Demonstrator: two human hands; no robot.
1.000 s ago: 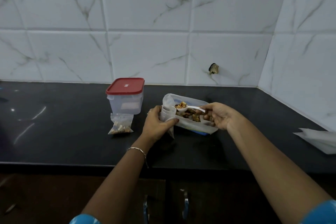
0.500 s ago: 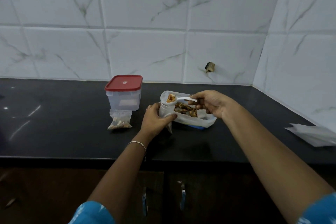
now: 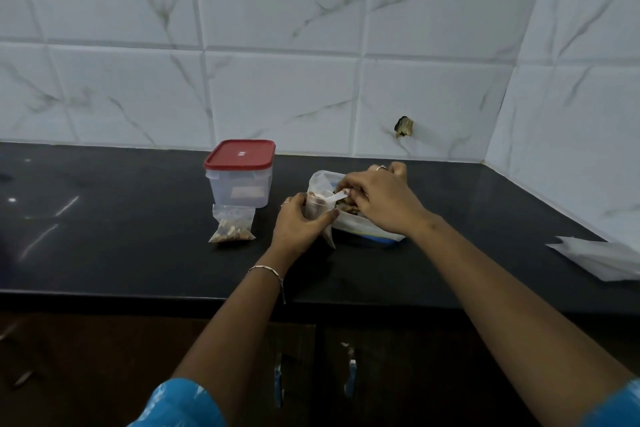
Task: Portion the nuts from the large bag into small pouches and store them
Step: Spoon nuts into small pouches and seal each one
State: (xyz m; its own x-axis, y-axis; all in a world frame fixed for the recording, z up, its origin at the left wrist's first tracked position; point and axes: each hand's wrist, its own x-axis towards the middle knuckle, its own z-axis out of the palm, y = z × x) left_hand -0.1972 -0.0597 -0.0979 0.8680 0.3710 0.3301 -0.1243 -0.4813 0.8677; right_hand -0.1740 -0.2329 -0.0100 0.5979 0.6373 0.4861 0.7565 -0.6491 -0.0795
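The large bag of nuts lies open on the black counter, partly hidden behind both hands. My left hand grips a small clear pouch upright beside the bag's mouth. My right hand pinches a white plastic spoon, whose bowl is tipped down into the pouch's opening. A filled small pouch of nuts lies further left on the counter.
A clear plastic box with a red lid stands just behind the filled pouch. Several flat empty pouches lie at the counter's right edge. Tiled walls close the back and right side. Cabinet doors with handles sit below the counter.
My right hand carried the loaded spoon from over the large bag leftward and turned it down into the small pouch. My left hand kept holding the pouch in place.
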